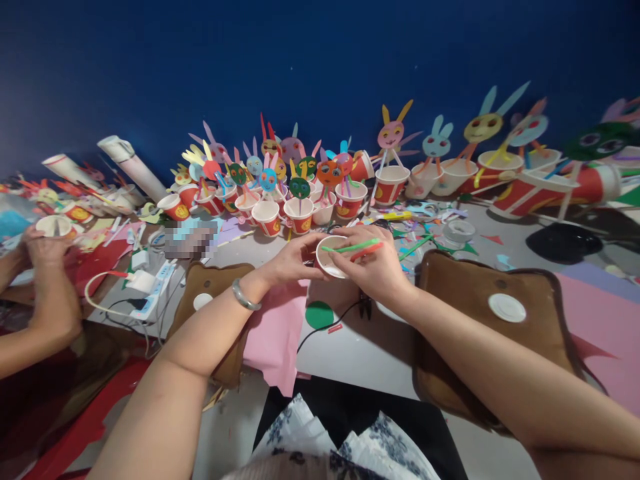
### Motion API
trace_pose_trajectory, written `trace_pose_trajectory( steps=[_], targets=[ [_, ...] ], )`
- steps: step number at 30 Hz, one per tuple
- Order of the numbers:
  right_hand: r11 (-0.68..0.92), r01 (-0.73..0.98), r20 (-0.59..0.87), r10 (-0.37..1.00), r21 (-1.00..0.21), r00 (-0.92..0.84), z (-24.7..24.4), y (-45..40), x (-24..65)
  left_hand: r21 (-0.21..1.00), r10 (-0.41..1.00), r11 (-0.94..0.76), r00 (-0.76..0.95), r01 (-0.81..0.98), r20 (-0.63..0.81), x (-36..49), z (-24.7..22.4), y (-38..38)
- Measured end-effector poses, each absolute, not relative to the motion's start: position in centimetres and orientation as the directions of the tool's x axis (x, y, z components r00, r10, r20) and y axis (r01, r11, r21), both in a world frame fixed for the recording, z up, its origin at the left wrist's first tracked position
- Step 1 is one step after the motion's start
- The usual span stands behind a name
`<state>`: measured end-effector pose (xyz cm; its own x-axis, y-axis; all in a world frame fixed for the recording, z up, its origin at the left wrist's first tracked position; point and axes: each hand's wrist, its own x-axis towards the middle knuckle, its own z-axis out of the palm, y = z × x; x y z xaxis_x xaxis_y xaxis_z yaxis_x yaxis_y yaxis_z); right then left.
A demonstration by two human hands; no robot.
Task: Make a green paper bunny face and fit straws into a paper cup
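My left hand (294, 261) is closed round the side of a paper cup (330, 265), which tilts so that its white inside faces me. Over the cup's right side lies my right hand (380, 270), its fingers at the rim. A green straw (361, 245) and an orange-red straw (367, 251) are pinched in it; the green one's end reaches over the cup's mouth. How far the straws go in is partly hidden by the fingers. Just below the cup, a green paper disc (319, 315) lies on the table next to pink paper (277, 333).
Behind stand many red-and-white cups (267, 219) with paper rabbit heads (269, 179). Brown cushion-like pads (465, 340) flank my arms. Paper scraps and a tape roll (457, 232) lie at right. A power strip (154, 291) is at left, near another person's hands (47, 247) holding a cup.
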<state>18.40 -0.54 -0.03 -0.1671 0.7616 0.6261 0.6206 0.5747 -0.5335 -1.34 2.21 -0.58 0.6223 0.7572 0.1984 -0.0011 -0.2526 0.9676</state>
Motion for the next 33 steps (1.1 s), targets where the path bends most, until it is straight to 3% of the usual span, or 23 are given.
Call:
trace_pose_trajectory(
  steps=[9, 19, 25, 33],
  targets=[
    [0.581, 0.49, 0.606, 0.785, -0.65, -0.128, -0.5, 0.0, 18.4, 0.963, 0.741, -0.266, 0.629, -0.044, 0.234, -1.0, -1.3, 2.2],
    [0.527, 0.322, 0.536, 0.841, -0.786, -0.067, -1.0, 0.1, 18.0, 0.89, 0.668, -0.456, 0.653, -0.018, 0.356, -1.0, -1.2, 2.3],
    [0.543, 0.283, 0.541, 0.836, -0.791, -0.091, -1.0, 0.2, 18.0, 0.814, 0.604, -0.58, 0.672, 0.003, 0.428, -1.0, -1.5, 2.2],
    [0.566, 0.295, 0.555, 0.822, -0.77, -0.128, -1.1, 0.4, 18.1, 0.808, 0.603, -0.585, 0.7, 0.063, 0.382, -1.0, -1.8, 1.7]
  ],
)
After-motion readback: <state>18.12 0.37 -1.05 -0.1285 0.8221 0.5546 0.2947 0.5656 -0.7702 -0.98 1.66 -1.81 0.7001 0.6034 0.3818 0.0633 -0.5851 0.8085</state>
